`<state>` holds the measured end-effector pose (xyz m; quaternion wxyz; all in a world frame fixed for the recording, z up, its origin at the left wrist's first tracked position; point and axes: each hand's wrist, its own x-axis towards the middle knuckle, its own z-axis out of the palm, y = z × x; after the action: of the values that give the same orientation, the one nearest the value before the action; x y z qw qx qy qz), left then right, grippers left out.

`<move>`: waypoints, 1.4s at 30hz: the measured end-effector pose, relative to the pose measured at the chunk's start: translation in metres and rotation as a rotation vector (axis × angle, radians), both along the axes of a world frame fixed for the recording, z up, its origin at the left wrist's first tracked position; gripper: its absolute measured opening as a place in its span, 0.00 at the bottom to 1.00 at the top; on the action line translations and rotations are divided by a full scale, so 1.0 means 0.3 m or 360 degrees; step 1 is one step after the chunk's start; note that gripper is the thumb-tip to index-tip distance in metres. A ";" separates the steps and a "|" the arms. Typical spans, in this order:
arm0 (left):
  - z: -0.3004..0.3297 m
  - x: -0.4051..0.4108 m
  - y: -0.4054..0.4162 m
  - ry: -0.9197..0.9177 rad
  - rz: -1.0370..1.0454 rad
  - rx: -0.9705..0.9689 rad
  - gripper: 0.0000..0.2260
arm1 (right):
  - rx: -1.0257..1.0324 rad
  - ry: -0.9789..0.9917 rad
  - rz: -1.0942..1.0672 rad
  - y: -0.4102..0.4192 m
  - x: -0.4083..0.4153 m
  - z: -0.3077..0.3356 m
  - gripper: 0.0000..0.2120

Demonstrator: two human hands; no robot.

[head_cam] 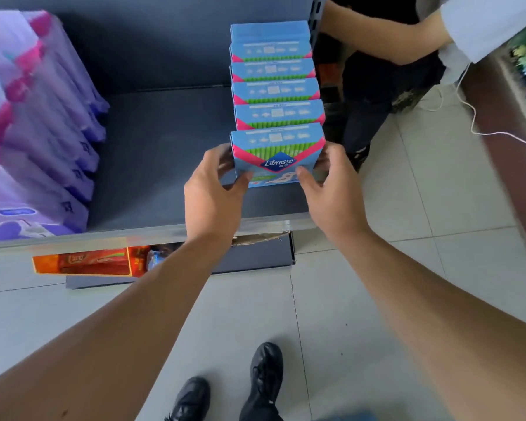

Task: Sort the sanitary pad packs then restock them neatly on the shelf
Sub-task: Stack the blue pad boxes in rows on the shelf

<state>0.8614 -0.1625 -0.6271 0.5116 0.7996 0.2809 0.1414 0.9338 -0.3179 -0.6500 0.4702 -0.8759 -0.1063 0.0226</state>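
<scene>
Gripping front pack (278,153) — both hands, shelf (164,153) edge

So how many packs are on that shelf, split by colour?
Blue Libresse boxes, in one row running front to back: 6, counting the front box held between the left hand and the right hand.
Purple packs, on the left of the shelf: at least 6 visible; blur and the frame edge hide any others.
Total: at least 12.

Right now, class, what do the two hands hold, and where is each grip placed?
Front blue pack: left hand grips its left side, right hand its right side.
</scene>
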 end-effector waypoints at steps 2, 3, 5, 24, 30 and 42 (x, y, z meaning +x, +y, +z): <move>-0.004 0.014 -0.008 -0.0003 -0.0022 0.0011 0.18 | -0.0002 -0.0031 -0.0017 -0.014 0.007 -0.008 0.16; -0.008 0.021 -0.010 -0.0005 -0.0024 0.0024 0.18 | -0.0001 -0.0037 -0.0012 -0.020 0.010 -0.011 0.16; -0.014 0.031 -0.013 0.0000 -0.0027 0.0056 0.18 | 0.0004 -0.0053 0.0004 -0.028 0.013 -0.016 0.16; -0.032 0.027 0.005 0.0114 -0.0120 0.0240 0.21 | -0.0084 -0.0044 0.0007 -0.015 0.018 -0.003 0.19; -0.012 -0.023 0.012 0.0196 -0.0149 0.0307 0.27 | -0.0234 -0.0027 -0.0014 -0.035 -0.019 0.012 0.24; 0.167 -0.316 -0.133 0.0188 -0.1004 0.0632 0.13 | -0.0886 -0.0223 -0.0186 -0.233 -0.504 0.193 0.17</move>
<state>0.7667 -0.2025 -0.5771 0.3479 0.9372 0.0170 -0.0178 0.7827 -0.3877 -0.5920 0.2040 -0.9752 -0.0776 -0.0367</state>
